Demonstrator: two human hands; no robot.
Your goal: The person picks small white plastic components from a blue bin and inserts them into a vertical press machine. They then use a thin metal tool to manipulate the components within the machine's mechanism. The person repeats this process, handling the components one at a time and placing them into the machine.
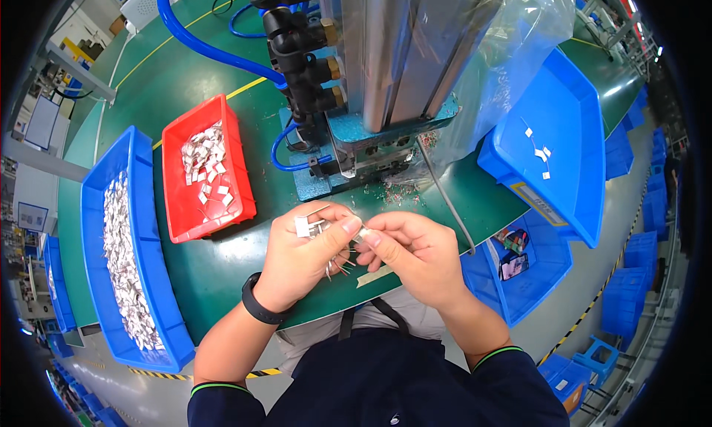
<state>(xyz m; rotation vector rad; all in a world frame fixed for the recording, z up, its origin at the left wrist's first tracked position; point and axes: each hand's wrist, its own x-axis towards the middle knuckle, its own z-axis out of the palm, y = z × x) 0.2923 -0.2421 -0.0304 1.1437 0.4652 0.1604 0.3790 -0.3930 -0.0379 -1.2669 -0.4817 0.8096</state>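
In front of the machine, both my hands meet above the near edge of the green table. My left hand (pixel 293 260), with a black band on the wrist, is closed around several small white square parts with wire leads (pixel 302 227). Leads poke out between its fingers and below the palm. The thumb and fingers of my right hand (pixel 423 256) pinch one such part (pixel 362 235) at the left fingertips. Fingers cover most of that piece. Left of my hands, a red bin (pixel 172 210) holds a loose heap of similar white parts.
A pneumatic press (pixel 393 119) with blue hoses (pixel 211 53) stands straight ahead, small scraps at its base. A long blue bin (pixel 165 293) full of white parts lies far left. Another blue bin (pixel 578 153) at right holds a few; a lower bin (pixel 545 279) sits beneath it.
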